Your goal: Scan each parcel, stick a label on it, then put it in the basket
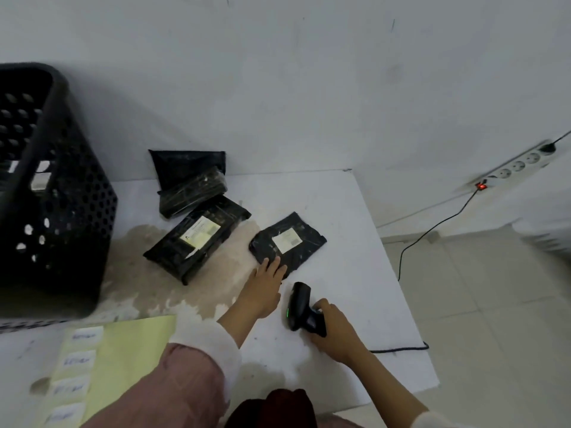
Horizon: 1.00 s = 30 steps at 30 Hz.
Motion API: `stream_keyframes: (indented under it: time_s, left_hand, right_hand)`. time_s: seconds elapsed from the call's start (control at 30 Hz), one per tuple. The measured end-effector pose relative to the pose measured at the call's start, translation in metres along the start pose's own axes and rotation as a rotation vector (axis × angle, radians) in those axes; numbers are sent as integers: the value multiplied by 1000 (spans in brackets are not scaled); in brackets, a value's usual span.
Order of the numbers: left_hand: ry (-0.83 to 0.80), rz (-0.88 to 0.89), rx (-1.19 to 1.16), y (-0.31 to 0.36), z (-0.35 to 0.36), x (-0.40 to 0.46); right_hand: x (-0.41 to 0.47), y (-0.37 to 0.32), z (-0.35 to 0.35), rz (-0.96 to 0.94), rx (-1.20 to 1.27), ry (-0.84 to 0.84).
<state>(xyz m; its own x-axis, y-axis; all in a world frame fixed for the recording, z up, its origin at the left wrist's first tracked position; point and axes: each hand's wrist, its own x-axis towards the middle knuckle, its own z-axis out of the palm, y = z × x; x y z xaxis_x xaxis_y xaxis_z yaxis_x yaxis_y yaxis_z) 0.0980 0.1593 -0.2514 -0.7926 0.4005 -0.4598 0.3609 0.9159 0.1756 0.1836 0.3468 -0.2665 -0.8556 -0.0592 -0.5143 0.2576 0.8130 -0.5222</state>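
The left hand (265,287) is lying flat, fingers spread, pressing on the near corner of a small black parcel (289,244) in the middle of the white table (355,273); it is not gripping anything, just resting open on the wrapper. That parcel is lying label-up, its pale shipping label (286,239) facing the ceiling. Just beside it, nearer the person, the right hand (335,330) is wrapping around the handle of a black scanner (304,307), fingers clenched on the grip, and the scanner's head is pointing toward the parcel with a small green light glowing on its side. Whether the scanner is touching the tabletop, I cannot tell.

Over to the left, a longer black parcel (197,237) with its own label is lying flat, and behind it two more black parcels (190,177) are stacking up against the wall. The black perforated basket (74,211) is standing at the far left edge of the table, with something pale showing inside it. In the near left corner a yellow sheet (129,350) is carrying a column of white stickers (78,361). On the floor to the right, a white power strip (516,166) is showing a red switch light.
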Motion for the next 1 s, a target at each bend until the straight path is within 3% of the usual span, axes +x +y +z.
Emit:
stream_keyframes:
  time_s: [0.3, 0.57, 1.0]
  left_hand:
    - [11, -78, -182, -11, 9, -39]
    - [-117, -111, -155, -8, 11, -51]
    - [-279, -109, -89, -6, 2, -52]
  right_hand:
    - [14, -39, -66, -6, 273, 90]
    - [2, -103, -121, -67, 432, 78]
    - [-13, -123, -141, 17, 376, 86]
